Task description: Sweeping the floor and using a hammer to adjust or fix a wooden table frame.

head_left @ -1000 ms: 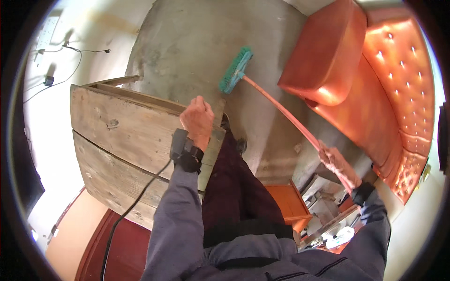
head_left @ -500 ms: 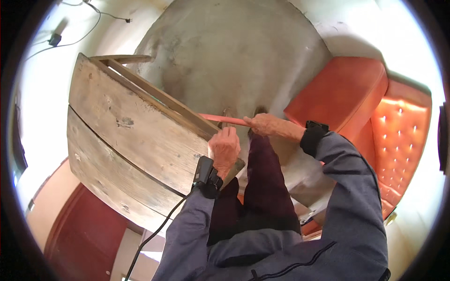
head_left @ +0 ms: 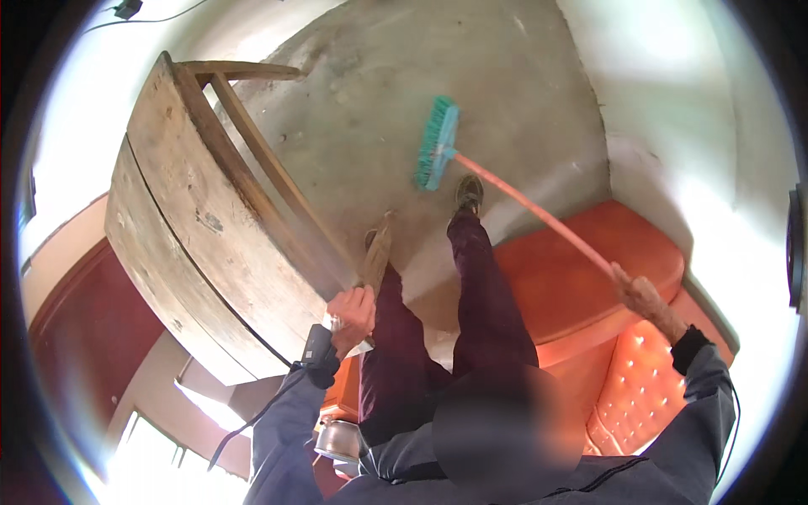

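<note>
My right hand [head_left: 640, 299] is closed round the orange-pink handle [head_left: 539, 210] of a broom, held out to the right. Its teal bristled head [head_left: 439, 143] rests on the grey concrete floor [head_left: 362, 109], just beyond my shoes. My left hand [head_left: 352, 311] grips the near right edge of a weathered plank table [head_left: 185, 219], which stands along my left with its wooden rail and legs showing. My legs in dark trousers are beside the table's near end.
An orange tufted sofa [head_left: 631, 370] lies to my right against a pale wall [head_left: 690, 109]. A dark red door [head_left: 93, 337] is at lower left. Near the bottom stand a metal pot [head_left: 337, 439] and an orange wooden piece [head_left: 341, 387]. A cable [head_left: 147, 21] runs at upper left.
Half a second ago both hands were close together at the table; now my right hand has swung out rightward, bringing the brush head back into sight beyond my feet. My view has turned.
</note>
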Motion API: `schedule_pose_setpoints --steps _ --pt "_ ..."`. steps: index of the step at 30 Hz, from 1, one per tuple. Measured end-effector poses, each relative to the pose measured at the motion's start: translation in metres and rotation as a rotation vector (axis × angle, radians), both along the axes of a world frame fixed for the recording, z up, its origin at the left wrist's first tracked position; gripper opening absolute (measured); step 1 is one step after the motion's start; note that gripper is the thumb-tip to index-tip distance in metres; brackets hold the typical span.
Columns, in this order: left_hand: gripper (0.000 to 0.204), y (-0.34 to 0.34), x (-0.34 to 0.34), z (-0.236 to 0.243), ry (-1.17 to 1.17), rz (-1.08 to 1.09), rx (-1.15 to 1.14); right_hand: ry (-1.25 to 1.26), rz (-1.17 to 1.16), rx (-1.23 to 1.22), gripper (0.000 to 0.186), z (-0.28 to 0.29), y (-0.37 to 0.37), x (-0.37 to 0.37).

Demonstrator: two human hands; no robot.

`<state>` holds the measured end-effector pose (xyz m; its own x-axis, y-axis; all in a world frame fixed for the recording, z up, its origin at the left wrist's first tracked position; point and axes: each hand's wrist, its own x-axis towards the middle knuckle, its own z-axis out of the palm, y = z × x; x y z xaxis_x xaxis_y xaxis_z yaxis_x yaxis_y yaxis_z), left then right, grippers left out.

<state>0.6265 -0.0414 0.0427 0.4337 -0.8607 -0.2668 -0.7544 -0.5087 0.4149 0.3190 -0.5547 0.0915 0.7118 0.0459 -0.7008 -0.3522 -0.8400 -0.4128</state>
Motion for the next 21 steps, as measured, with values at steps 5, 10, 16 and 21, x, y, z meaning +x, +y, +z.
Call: schedule_pose_setpoints --steps 5,10,16,21 --pt "0.028 -0.002 -0.001 0.007 0.004 0.022 0.015 0.08 0.292 -0.079 0.057 -0.056 -0.07 0.056" --pt "0.03 -0.007 0.0 0.004 -0.018 0.011 0.053 0.04 0.359 0.014 0.052 -0.073 -0.09 0.115" --pt "0.028 -0.001 0.001 0.009 0.001 0.033 0.049 0.113 0.157 0.049 0.057 -0.01 -0.094 0.044" --pt "0.028 0.0 0.002 0.009 0.028 0.054 0.037 0.101 0.057 0.034 0.053 -0.053 -0.062 0.102"
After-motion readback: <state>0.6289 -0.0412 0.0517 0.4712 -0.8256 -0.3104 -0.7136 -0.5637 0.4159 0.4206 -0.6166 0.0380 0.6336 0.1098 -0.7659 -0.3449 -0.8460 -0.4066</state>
